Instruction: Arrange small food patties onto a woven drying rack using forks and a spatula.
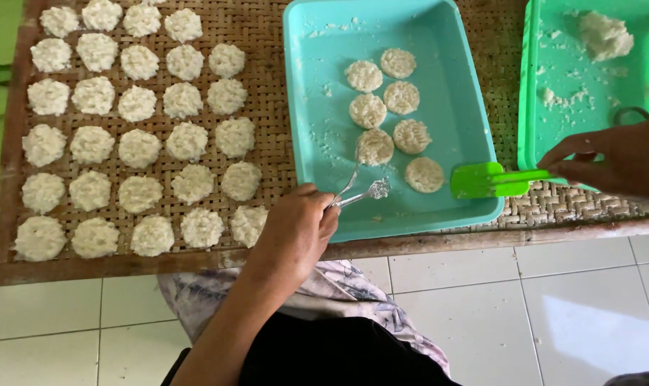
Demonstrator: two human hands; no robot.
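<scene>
Left hand (pixel 296 229): fingers are curling shut around a metal fork (pixel 358 187), its tines reaching far toward a rice cake (pixel 375 146).
Right hand (pixel 617 159): fingers are pinching the handle of a green spatula (pixel 492 179), whose blade is lying over the near right rim of the teal tray (pixel 467 100).
Cakes: seven are sitting in the teal tray's middle, the fork touching or just beside the near left one.
Mat (pixel 267 154): woven, lying under both trays; rows of white cakes (pixel 138 129) are filling its left part.
Green tray (pixel 553 43): far right, holding a rice lump (pixel 605 34) and crumbs.
Floor (pixel 539 307): white tiles, near.
</scene>
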